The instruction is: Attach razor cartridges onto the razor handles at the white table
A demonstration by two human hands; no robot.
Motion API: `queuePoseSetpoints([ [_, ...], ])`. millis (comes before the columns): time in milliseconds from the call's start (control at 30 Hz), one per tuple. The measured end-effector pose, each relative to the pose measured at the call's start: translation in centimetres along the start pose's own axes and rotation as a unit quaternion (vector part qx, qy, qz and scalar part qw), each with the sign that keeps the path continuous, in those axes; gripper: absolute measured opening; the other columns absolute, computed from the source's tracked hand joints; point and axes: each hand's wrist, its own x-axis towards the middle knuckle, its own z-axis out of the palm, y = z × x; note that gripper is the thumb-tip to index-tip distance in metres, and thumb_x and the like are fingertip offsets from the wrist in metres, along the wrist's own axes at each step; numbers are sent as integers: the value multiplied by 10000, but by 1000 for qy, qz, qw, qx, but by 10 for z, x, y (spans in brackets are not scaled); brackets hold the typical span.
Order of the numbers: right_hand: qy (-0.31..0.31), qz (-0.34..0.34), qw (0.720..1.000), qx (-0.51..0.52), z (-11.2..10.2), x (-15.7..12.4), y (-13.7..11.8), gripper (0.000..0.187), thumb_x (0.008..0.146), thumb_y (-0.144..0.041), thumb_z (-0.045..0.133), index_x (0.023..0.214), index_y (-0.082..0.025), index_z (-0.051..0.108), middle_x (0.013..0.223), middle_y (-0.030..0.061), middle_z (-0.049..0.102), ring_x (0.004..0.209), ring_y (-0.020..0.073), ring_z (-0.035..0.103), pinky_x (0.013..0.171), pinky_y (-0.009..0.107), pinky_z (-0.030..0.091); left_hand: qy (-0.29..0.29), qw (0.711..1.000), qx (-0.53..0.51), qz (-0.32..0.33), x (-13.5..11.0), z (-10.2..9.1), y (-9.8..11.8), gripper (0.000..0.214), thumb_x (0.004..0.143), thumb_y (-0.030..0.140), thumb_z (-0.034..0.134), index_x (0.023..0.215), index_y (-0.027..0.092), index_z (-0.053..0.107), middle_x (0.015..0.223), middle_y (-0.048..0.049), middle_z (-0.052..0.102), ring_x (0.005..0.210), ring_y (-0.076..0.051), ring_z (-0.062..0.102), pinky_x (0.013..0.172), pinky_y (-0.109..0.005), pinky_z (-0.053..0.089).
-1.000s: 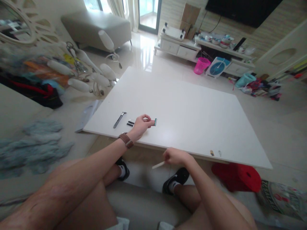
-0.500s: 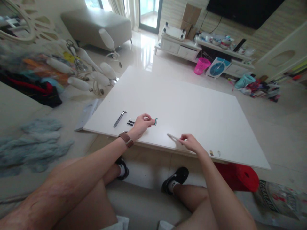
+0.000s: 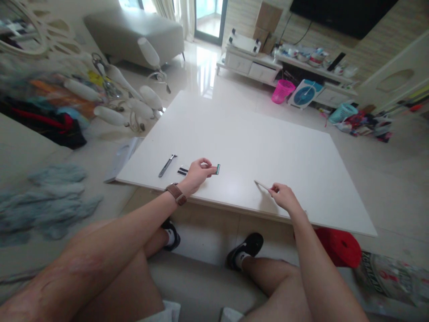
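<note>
My left hand, with a brown-strapped watch at its wrist, pinches what looks like a razor cartridge, small with a green face and dark edge. It is held above the white tabletop. Farther right, my right hand is closed on the near end of a thin pale stick, whose other end points left and away from me. Left of my left hand lies a grey razor handle with a T-shaped top. Beside it, a small pack with black strips is partly hidden by my left hand.
A red roll is on the floor by the near right edge, next to a printed sack. White lamp shades stand off the left edge. Beyond the table are a pink basket and a blue-and-white fan.
My right hand has moved right with the pale stick, and its forearm now covers small items near the front edge. My left hand stays in place.
</note>
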Motion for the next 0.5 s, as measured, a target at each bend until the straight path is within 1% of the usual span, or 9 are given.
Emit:
queuePoseSetpoints([
  [67, -92, -10, 995, 40, 10, -7, -15, 176, 803, -284, 585, 695, -153, 632, 720, 70, 665, 651, 157, 567, 602, 260, 403, -2, 1000, 0, -3, 0, 0, -1, 311, 582, 213, 783, 753, 187, 524, 757, -39, 703, 714, -143, 634, 642, -258, 395],
  [100, -167, -20, 984, 61, 16, -13, -26, 171, 792, -283, 592, 700, -149, 646, 688, 58, 658, 603, 144, 554, 567, 251, 397, -4, 1000, 1, -5, 0, 0, -2, 309, 584, 212, 782, 754, 186, 525, 757, -38, 704, 713, -141, 633, 640, -256, 395],
  [167, -332, -52, 940, 59, 26, -26, -52, 111, 729, -250, 637, 723, -151, 685, 621, 28, 634, 520, 126, 524, 501, 239, 372, -4, 1000, 1, -7, 0, 0, -3, 310, 584, 209, 782, 757, 184, 526, 756, -36, 703, 708, -137, 630, 638, -252, 393],
  [200, -394, -62, 917, 34, 28, -32, -62, 89, 693, -228, 659, 713, -150, 696, 592, 19, 623, 490, 122, 511, 482, 237, 361, -3, 1000, 0, -6, 1, 0, -3, 311, 584, 209, 783, 758, 184, 527, 755, -34, 701, 705, -135, 628, 636, -250, 392],
  [267, -436, -88, 895, 40, 28, -38, -74, 98, 686, -232, 661, 725, -155, 707, 594, 10, 622, 469, 112, 501, 470, 231, 357, -3, 1000, -3, -2, 1, 0, -3, 315, 582, 207, 786, 760, 183, 528, 753, -31, 699, 696, -131, 625, 635, -250, 392],
  [300, -426, -100, 897, 58, 24, -38, -74, 115, 702, -256, 655, 733, -156, 704, 610, 11, 626, 475, 111, 505, 476, 229, 365, -3, 1000, -3, -1, 1, -1, -2, 315, 581, 207, 787, 759, 182, 528, 753, -32, 699, 694, -131, 625, 635, -250, 392],
  [367, -344, -115, 926, 106, 15, -32, -62, 183, 757, -331, 626, 753, -157, 684, 665, 19, 642, 505, 115, 523, 501, 231, 386, -4, 1000, -4, -1, 0, -1, -1, 313, 583, 209, 786, 760, 183, 530, 759, -36, 702, 702, -137, 633, 637, -253, 394],
  [433, -200, -92, 967, 125, 6, -20, -42, 243, 806, -389, 574, 772, -161, 651, 742, 38, 665, 532, 122, 538, 529, 242, 399, -4, 1000, -5, -3, 0, 0, 1, 315, 584, 207, 786, 762, 184, 527, 766, -45, 707, 718, -149, 644, 640, -257, 397],
  [500, -54, -43, 992, 107, 4, -8, -21, 243, 833, -385, 527, 779, -169, 625, 778, 53, 672, 570, 134, 547, 569, 256, 401, -2, 1000, -7, -4, -1, 0, 2, 320, 582, 202, 788, 763, 185, 524, 762, -50, 708, 725, -158, 651, 640, -261, 399],
])
